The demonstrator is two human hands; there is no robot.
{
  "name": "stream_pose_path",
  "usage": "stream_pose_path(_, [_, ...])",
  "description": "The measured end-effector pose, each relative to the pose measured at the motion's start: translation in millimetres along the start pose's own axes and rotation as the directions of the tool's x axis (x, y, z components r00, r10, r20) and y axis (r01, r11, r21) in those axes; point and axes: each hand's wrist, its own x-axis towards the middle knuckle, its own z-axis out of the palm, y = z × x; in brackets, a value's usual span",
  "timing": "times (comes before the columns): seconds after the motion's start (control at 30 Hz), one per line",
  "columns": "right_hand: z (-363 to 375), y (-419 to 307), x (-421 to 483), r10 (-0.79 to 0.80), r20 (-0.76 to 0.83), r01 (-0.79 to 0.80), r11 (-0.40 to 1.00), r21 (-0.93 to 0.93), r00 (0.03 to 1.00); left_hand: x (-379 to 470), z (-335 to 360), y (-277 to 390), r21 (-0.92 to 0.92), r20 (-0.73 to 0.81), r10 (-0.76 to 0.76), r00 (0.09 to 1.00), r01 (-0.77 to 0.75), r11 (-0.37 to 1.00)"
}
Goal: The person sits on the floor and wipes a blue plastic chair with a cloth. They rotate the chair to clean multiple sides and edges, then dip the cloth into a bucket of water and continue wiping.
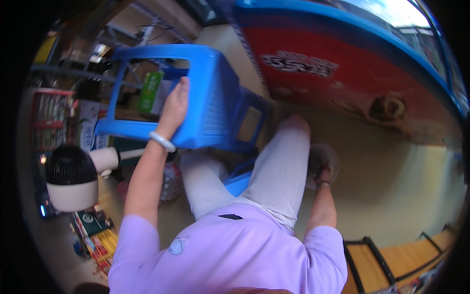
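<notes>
My left hand grips the edge of a blue plastic stool, which lies tilted with its open frame towards me. Behind that stool, further blue plastic legs or a second stool show. At my right side, my right hand hangs low beside my leg, at a translucent, blurred thing that may be a plastic bag or cup; its fingers are hard to make out. Part of another blue plastic piece shows between my legs. A green and white box is seen through the stool's frame.
A red freezer cabinet with a blue rim stands ahead to the right. Metal shelving with goods is on the left, near a black and white rounded device on an arm. Wooden black-framed shelves stand at the lower right.
</notes>
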Motion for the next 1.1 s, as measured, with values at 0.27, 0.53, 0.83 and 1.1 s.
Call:
stream_pose_path(0.27, [-13.8, -18.6, -35.5, 0.111, 0.176, -0.123, 0.991, 0.060, 0.978, -6.1, -15.5, 27.5, 0.027, 0.116, -0.062, 0.991, 0.059, 0.998])
stream_pose_path(0.53, [-29.5, -67.3, -81.3, -0.256, 0.027, 0.250, 0.958, 0.139, 0.966, -48.5, -33.2, 24.7, 0.383, 0.109, 0.041, 0.993, -0.080, 0.920])
stream_pose_path(0.83, [124.1, -183.0, -272.6, -0.808, 0.105, 0.804, 0.589, 0.087, 0.580, -67.0, -37.7, 0.0, 0.416, -0.098, 0.360, 0.928, -0.290, 0.862])
stream_pose_path(1.1, [322.8, -134.3, -466.5, -0.829, 0.552, 0.934, 0.123, 0.336, -0.089, -54.4, -24.0, -0.4, 0.344, -0.240, 0.370, 0.898, -0.277, 0.897])
